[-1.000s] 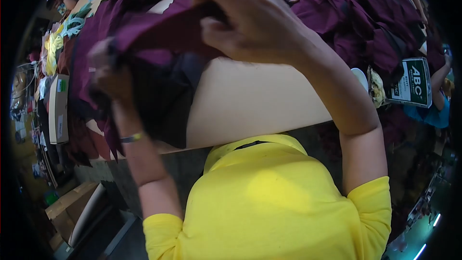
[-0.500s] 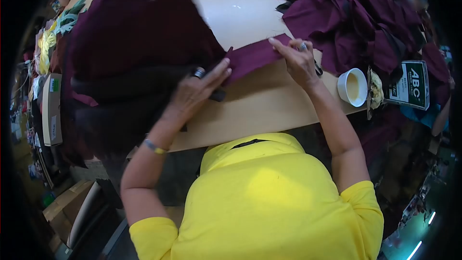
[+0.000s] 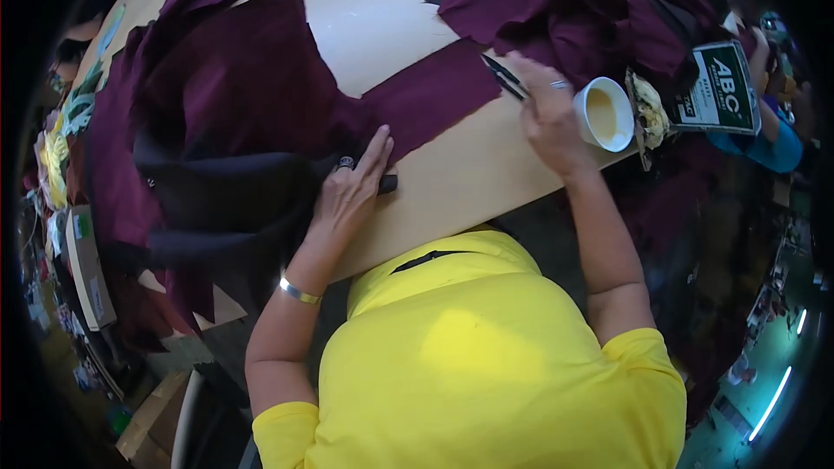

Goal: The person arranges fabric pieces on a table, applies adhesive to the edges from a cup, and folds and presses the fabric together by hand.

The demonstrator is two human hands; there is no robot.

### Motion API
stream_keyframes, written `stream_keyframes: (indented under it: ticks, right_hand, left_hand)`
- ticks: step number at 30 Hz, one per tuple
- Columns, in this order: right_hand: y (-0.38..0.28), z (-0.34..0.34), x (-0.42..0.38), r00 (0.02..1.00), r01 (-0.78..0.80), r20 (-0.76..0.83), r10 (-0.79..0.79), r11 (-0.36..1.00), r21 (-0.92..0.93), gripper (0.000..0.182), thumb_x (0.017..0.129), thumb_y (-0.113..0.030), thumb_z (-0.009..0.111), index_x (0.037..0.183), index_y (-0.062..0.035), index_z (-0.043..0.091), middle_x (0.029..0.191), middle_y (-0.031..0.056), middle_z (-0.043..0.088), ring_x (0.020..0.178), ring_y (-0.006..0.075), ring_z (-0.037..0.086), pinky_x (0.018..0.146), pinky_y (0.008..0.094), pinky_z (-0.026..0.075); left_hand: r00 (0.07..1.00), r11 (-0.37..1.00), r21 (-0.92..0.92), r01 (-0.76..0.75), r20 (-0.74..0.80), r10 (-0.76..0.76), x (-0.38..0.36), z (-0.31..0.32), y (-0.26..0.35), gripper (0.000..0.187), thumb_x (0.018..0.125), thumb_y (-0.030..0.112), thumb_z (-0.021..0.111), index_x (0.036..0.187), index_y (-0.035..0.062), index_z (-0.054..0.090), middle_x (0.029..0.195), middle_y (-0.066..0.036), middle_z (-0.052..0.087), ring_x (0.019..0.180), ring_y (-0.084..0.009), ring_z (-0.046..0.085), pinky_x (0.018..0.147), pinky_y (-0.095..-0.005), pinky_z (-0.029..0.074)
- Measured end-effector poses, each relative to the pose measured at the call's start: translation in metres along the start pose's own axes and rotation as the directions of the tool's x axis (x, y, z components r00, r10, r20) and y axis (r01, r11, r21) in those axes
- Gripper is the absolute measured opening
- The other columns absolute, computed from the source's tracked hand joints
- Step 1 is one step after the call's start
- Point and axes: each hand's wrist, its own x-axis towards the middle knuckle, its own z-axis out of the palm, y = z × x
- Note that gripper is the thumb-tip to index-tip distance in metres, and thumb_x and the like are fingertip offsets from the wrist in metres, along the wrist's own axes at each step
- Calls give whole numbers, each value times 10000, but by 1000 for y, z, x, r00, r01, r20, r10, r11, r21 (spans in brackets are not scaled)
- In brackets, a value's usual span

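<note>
My left hand (image 3: 352,191) lies flat with fingers stretched out, pressing the near edge of a maroon cloth strip (image 3: 434,91). The strip runs rightward across the table from a larger maroon cloth piece (image 3: 234,78), with dark folded fabric (image 3: 234,200) along its near side. A short black object (image 3: 387,183) pokes out beside my left fingers; its kind is hidden. My right hand (image 3: 552,117) is closed round what look like black thread snips (image 3: 506,78), their two points toward the strip's right end. Part of the tool is hidden by the slightly blurred fingers.
Just right of my right hand stands a white cup (image 3: 605,115) of pale brown liquid, near the table (image 3: 452,182) edge. A crumpled wrapper (image 3: 647,113), an ABC-labelled box (image 3: 721,87) and heaped maroon cloth (image 3: 573,9) lie beyond. A person's arm shows at far right.
My right hand has let go of the strip's right end and taken up the black snips from the table. The strip now lies flat. The view has shifted.
</note>
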Motion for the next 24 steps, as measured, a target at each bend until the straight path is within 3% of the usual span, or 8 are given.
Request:
stream_keyframes:
  ticks: [2, 4, 5, 8, 9, 21, 24]
  right_hand:
    - [11, -46, -1, 997, -61, -45, 57, 996, -71, 469, 709, -50, 597, 1173, -69, 533, 1176, 100, 565, 1100, 289, 516, 950, 407, 370]
    - [19, -87, -12, 984, -153, 36, 174, 934, -322, 485, 692, -179, 675, 1155, -113, 544, 1210, 69, 545, 1146, 305, 476, 968, 418, 352]
    - [32, -99, -24, 950, -220, 133, 282, 909, -354, 502, 640, -266, 728, 1114, -173, 590, 1338, 53, 433, 1257, 319, 360, 1014, 479, 295]
    - [37, -106, -50, 846, -238, 280, 453, 792, -563, 482, 592, -301, 757, 1046, -192, 639, 1445, 34, 272, 1333, 328, 221, 1046, 549, 215]
    - [41, -103, -53, 834, -254, 291, 468, 795, -551, 481, 559, -324, 774, 1011, -201, 666, 1488, 15, 151, 1371, 310, 107, 1044, 606, 162]
    - [46, -88, -56, 798, -282, 259, 544, 718, -637, 538, 552, -316, 788, 1068, -232, 660, 1501, 42, 91, 1385, 306, 16, 1036, 634, 126]
    - [46, -87, -55, 791, -283, 270, 550, 719, -634, 471, 548, -299, 790, 991, -198, 663, 1497, 51, 112, 1384, 312, 28, 1042, 626, 119]
  left_hand:
    - [1000, 1000, 13, -2, -18, 2, -1, 5, 1, 651, 682, -37, 491, 1321, 50, 408, 1424, -41, 337, 648, -212, 578, 638, -308, 505]
    - [999, 999, 31, -4, -42, 6, -2, 8, 1, 650, 690, -22, 504, 1329, 37, 398, 1434, -64, 318, 619, -186, 555, 617, -277, 501]
    - [998, 1000, 9, -7, -66, 7, -3, 8, 1, 659, 691, -20, 503, 1337, 44, 389, 1440, -63, 312, 614, -198, 558, 620, -288, 502]
    - [1000, 1000, 8, 23, 18, -23, -1, 3, 3, 660, 693, -20, 502, 1339, 51, 388, 1442, -54, 311, 637, -211, 580, 623, -300, 503]
    - [1000, 1000, 8, 24, -12, -24, -2, 5, 2, 662, 689, -24, 499, 1337, 71, 399, 1437, -37, 324, 621, -219, 583, 619, -307, 504]
    - [998, 997, -81, 19, -66, -24, -2, 6, -1, 655, 680, -67, 473, 1316, 83, 425, 1416, -34, 355, 598, -258, 578, 642, -345, 506]
    - [998, 996, -85, 35, -54, -40, -2, 4, 1, 662, 683, -70, 484, 1321, 98, 423, 1412, -45, 360, 598, -256, 575, 633, -353, 502]
